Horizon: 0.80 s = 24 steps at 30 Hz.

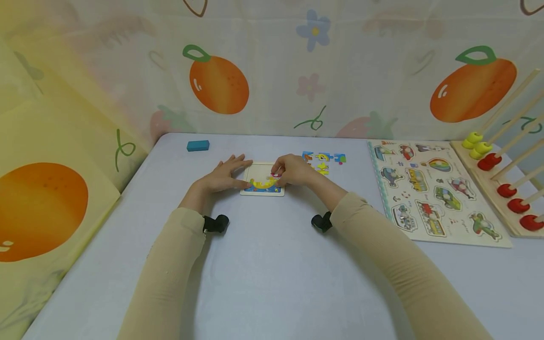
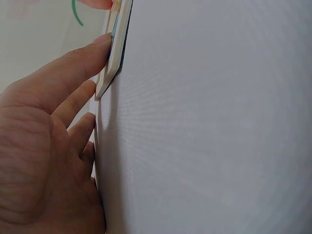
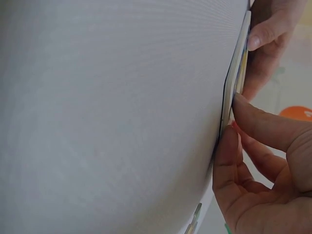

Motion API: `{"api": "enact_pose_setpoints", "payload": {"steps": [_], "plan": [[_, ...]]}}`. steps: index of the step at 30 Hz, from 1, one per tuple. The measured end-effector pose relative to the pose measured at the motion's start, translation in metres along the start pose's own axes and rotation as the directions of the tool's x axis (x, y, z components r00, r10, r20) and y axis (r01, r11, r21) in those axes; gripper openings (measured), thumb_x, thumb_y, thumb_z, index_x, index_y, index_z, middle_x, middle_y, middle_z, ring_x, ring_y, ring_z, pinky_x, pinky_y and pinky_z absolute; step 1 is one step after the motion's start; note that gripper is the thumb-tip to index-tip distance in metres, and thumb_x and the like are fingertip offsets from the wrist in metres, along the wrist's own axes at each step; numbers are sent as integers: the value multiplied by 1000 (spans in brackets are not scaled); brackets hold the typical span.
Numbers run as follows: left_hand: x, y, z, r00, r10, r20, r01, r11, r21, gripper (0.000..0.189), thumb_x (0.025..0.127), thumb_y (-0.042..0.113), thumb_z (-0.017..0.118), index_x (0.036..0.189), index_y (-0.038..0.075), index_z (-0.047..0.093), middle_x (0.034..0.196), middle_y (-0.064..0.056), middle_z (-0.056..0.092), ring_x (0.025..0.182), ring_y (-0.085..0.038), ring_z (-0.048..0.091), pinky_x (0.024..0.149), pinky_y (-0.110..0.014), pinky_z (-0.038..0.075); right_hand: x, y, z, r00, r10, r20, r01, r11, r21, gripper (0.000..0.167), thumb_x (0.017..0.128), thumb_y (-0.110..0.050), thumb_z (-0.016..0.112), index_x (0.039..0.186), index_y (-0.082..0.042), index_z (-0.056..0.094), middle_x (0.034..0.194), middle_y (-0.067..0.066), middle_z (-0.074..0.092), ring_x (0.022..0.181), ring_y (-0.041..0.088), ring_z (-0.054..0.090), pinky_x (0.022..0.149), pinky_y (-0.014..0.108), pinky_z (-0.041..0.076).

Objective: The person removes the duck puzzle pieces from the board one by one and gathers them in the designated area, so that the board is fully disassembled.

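Note:
A small jigsaw tray (image 1: pixel 261 194) with a pale wooden rim lies in front of me, blue and yellow pieces (image 1: pixel 264 187) filling its lower part. My left hand (image 1: pixel 223 175) rests at its left side, fingers spread and thumb on the lower left corner; the left wrist view shows the thumb against the tray rim (image 2: pixel 116 58). Over the tray's right side, my right hand (image 1: pixel 296 171) pinches a puzzle piece (image 1: pixel 275 175) with some pink on it, mostly hidden by the fingers. In the right wrist view, that thumb and forefinger are right at the tray edge (image 3: pixel 229 92).
Several loose puzzle pieces (image 1: pixel 324 157) lie just beyond the right hand. A blue block (image 1: pixel 198 146) sits at the back left. To the right are a vehicle picture board (image 1: pixel 425 189) and a wooden bead stand (image 1: pixel 488 189) with upright rods.

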<state>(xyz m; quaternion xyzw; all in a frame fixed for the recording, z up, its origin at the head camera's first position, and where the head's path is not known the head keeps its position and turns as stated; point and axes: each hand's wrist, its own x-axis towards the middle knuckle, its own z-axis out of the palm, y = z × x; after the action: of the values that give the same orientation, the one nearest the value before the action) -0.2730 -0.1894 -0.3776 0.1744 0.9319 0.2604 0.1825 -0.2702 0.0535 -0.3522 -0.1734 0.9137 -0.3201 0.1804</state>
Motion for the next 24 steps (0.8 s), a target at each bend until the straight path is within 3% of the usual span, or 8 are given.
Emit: {"api": "enact_pose_setpoints", "payload": {"steps": [12,24], "plan": [[0,1,0,1000,0,-2,0,1000,-1,78,88,36,65,156,19,31,169,-10,8,158,-33,-6,125,-59,-11,1,-1,0,999,-11,-37,9,999,-54,34,78,-10,81,110,-9,67,106,8,60,99,21,51,86,29,43],[0,1,0,1000,-1,-1,1,1000,-5,78,87,35,65,156,18,31,169,-10,8,158,-34,-6,125,-59,-10,1,-2,1,999,-22,-47,20,999,-38,36,75,-7,82,107,-10,65,108,9,64,101,23,55,88,32,46]]}}
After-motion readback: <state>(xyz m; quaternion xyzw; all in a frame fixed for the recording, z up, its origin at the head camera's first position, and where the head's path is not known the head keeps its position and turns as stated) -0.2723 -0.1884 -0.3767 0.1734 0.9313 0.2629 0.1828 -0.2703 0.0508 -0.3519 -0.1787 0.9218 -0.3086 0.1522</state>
